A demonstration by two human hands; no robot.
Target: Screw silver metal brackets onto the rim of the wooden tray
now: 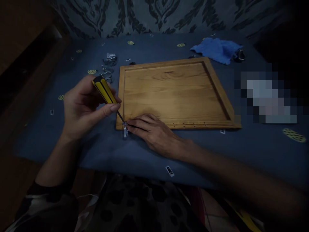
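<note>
My left hand (83, 108) is wrapped round the yellow-and-black handle of a screwdriver (105, 89). The tool is tilted, its thin shaft running down to a small metal hinge (125, 130) at the near left corner of a framed wooden cabinet door (166, 93). The hinge sticks out past the door's near edge. My right hand (156, 133) lies over that edge, fingertips together against the hinge and holding it at the corner. Whether the screwdriver tip sits in a screw is too small to tell. Several small dark holes mark the door's near rail to the right.
Several metal hinge parts (110, 59) lie beyond the door's left side. A crumpled blue cloth (217, 50) lies at the back right, beside a small dark object (240, 55). A blue patterned cover (101, 151) lies under everything. The area at right is pixelated.
</note>
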